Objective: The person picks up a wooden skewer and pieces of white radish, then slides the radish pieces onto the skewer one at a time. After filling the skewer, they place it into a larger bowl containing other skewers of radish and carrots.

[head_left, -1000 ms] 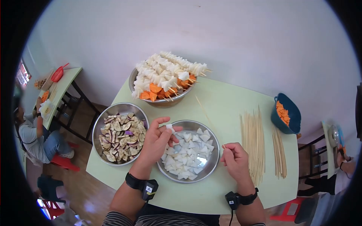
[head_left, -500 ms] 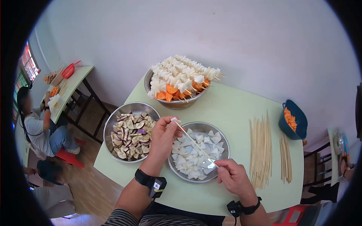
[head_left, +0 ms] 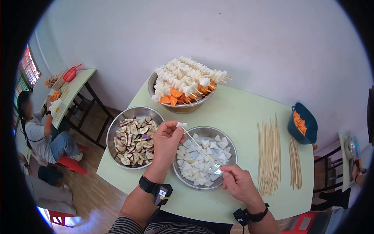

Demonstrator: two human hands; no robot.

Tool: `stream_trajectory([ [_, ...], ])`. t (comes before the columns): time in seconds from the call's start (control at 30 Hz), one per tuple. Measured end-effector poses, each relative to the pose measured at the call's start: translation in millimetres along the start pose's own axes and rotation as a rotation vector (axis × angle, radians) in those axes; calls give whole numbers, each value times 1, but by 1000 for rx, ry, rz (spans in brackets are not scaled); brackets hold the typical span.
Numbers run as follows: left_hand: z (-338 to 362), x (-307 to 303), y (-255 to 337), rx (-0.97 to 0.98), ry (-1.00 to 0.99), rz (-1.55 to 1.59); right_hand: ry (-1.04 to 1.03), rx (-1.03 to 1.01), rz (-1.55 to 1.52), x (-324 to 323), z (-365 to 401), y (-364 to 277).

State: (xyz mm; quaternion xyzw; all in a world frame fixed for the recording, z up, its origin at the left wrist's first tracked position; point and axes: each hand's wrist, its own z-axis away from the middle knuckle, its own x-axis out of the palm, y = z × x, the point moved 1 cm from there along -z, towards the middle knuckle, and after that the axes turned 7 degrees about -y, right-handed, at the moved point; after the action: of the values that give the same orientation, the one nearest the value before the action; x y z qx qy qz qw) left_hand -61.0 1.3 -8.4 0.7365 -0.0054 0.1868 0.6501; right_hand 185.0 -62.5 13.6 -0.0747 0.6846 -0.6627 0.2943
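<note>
My left hand (head_left: 168, 141) pinches a small white piece (head_left: 181, 125) at the upper tip of a thin wooden skewer (head_left: 200, 147). The skewer's lower end is held between the fingers of my right hand (head_left: 238, 181). Below the slanting skewer lies a steel bowl (head_left: 235, 156) of white chunks (head_left: 194, 167). Left of my left hand is a steel bowl (head_left: 110, 136) of cut eggplant (head_left: 134, 142). Behind them, white skewered pieces (head_left: 183, 76) and orange ones (head_left: 176, 93) are heaped on another bowl (head_left: 183, 109).
Two bundles of bare skewers (head_left: 269, 160) (head_left: 295, 163) lie at the right, beside a blue basket (head_left: 311, 130) of orange pieces. At the left, a person (head_left: 41, 128) sits at another table (head_left: 83, 80). A second person's legs (head_left: 46, 191) show at the lower left.
The white piece and the skewer have shifted slightly left, along with both my hands. At the lower left, the second person has moved and a red stool has come into view.
</note>
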Motion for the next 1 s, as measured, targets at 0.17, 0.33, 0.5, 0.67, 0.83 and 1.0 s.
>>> stream_trajectory([
  [0.17, 1, 1, 2, 23, 17, -26, -12, 18, 0, 1, -1, -2],
  [0.33, 1, 2, 4, 22, 34, -52, -9, 36, -7, 1, -1, 1],
  [0.5, 1, 0, 2, 42, 34, -84, -36, 39, -9, 2, -1, 2],
  [0.67, 1, 1, 1, 58, 43, -80, -38, 50, -20, 2, 0, 1],
  [0.83, 1, 0, 1, 59, 38, -88, -42, 59, -14, 2, 0, -3],
  [1.0, 3, 1, -2, 169, 5, -179, -49, 77, -18, 1, 1, -2],
])
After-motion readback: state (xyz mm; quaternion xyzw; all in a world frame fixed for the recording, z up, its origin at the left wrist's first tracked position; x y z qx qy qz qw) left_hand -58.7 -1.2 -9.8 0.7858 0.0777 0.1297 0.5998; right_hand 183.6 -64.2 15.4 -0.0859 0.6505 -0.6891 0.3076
